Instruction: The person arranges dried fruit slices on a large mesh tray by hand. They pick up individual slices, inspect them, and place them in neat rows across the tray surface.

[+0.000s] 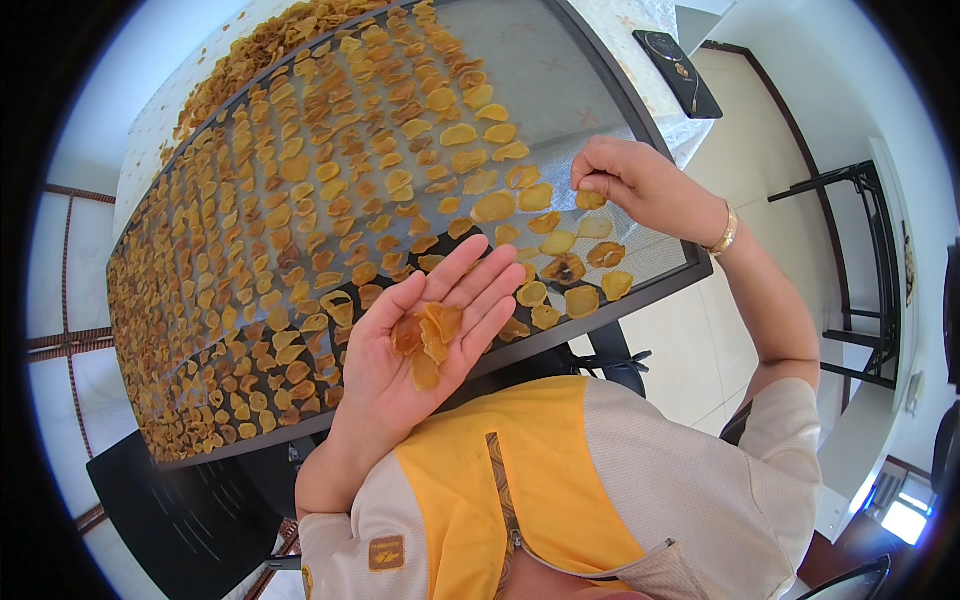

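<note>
My left hand (420, 330) is palm up, fingers extended, with several dried amber slices (427, 337) resting on the palm. Between the thumb and fingers of my right hand (637, 184) is one yellow dried slice (591, 199), low over the mesh near the right end of a framed screen (592, 97). Rows of similar slices, yellow to brown, cover most of the mesh. Close to my right hand lie a pale slice (595, 227), an orange-brown slice (606, 254) and a slice with a dark centre (564, 268).
A heap of dried slices (277, 45) lies on the patterned tablecloth beyond the frame's far edge. A dark smartphone (677, 73) rests at the table's right corner. Black chairs stand under the near side, one chair (187, 510) at lower left. A black folding frame (874, 277) leans at the right wall.
</note>
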### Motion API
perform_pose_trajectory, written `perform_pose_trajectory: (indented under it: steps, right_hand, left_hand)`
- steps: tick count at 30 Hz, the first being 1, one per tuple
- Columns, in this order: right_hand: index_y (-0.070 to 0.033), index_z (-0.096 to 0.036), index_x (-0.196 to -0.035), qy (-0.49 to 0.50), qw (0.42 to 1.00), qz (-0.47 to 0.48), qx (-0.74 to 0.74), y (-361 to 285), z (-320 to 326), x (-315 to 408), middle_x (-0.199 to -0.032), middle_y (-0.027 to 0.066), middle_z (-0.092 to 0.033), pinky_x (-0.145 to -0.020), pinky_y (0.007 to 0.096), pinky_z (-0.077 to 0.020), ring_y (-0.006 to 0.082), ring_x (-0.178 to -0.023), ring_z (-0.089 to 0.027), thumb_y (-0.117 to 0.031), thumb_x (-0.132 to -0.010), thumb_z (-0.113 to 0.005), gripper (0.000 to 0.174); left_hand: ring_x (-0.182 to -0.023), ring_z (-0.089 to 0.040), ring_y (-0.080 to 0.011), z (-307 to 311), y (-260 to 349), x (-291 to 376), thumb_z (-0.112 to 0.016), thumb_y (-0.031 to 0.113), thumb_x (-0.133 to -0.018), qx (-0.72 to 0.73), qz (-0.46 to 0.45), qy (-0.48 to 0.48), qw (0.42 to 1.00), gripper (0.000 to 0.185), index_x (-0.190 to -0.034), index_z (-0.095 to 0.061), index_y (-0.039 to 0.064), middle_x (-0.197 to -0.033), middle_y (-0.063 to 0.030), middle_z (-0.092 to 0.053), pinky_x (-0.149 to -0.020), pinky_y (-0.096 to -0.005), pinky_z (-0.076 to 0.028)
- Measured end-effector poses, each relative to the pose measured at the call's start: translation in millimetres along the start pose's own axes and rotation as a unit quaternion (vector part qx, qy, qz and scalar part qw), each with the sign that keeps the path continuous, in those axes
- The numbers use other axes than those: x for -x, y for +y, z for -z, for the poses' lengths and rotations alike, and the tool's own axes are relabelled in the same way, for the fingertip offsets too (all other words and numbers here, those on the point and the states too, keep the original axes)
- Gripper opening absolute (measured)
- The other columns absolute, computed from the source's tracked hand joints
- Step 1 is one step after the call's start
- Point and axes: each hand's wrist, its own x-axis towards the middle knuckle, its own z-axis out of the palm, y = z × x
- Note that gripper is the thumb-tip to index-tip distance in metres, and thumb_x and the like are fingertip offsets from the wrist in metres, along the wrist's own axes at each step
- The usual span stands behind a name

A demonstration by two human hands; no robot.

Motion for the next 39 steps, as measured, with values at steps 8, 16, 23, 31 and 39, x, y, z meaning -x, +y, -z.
perform_pose_trajectory:
  steps: [8, 16, 23, 31, 39]
  right_hand:
    - [-0.002, -0.058, -0.093, 0.019, 1.000, -0.005, -0.010, 8, -11, -1, -0.086, 0.0109, -0.060, -0.072, 0.0357, -0.0466, 0.0278, -0.079, -0.057, -0.012, -0.094, -0.057, 0.010]
    - [-0.002, -0.061, -0.094, 0.027, 0.999, -0.015, 0.010, 3, -16, 0, -0.088, 0.0116, -0.060, -0.071, 0.0357, -0.0482, 0.0290, -0.080, -0.060, -0.012, -0.093, -0.059, 0.010]
    - [-0.002, -0.062, -0.095, 0.030, 0.999, -0.014, 0.020, 3, -18, 0, -0.088, 0.0117, -0.060, -0.072, 0.0361, -0.0491, 0.0299, -0.080, -0.061, -0.011, -0.093, -0.059, 0.010]
    - [-0.001, -0.060, -0.094, 0.042, 0.999, 0.000, 0.000, 2, -16, 3, -0.090, 0.0109, -0.058, -0.071, 0.0350, -0.0480, 0.0282, -0.081, -0.059, -0.007, -0.092, -0.059, 0.007]
    - [-0.003, -0.061, -0.098, 0.069, 0.996, 0.028, -0.052, -55, -8, 1, -0.091, 0.0108, -0.058, -0.071, 0.0344, -0.0474, 0.0288, -0.083, -0.058, -0.002, -0.089, -0.059, 0.010]
  left_hand:
    - [-0.145, -0.027, -0.0335, 1, 0, -2, -0.032, 0.020, -0.102, -0.004, 0.001, 0.005, 1.000, 0.051, -0.148, -0.032, -0.002, -0.154, -0.0231, -0.029, -0.119, -0.0458, -0.025]
    - [-0.145, -0.028, -0.0338, 1, 0, -2, -0.032, 0.019, -0.102, -0.007, 0.002, 0.003, 1.000, 0.050, -0.148, -0.032, -0.003, -0.154, -0.0232, -0.030, -0.119, -0.0457, -0.026]
    - [-0.145, -0.025, -0.0350, 4, -1, -2, -0.032, 0.019, -0.101, -0.016, -0.003, -0.012, 1.000, 0.051, -0.146, -0.032, -0.006, -0.154, -0.0254, -0.028, -0.120, -0.0437, -0.024]
    - [-0.145, -0.026, -0.0349, 4, -1, -3, -0.033, 0.020, -0.102, -0.026, -0.004, -0.009, 1.000, 0.052, -0.146, -0.032, -0.006, -0.153, -0.0256, -0.029, -0.119, -0.0436, -0.025]
    - [-0.143, -0.029, -0.0351, 2, 1, -4, -0.035, 0.021, -0.102, -0.035, 0.009, 0.002, 0.999, 0.050, -0.146, -0.034, -0.003, -0.153, -0.0221, -0.033, -0.118, -0.0448, -0.027]
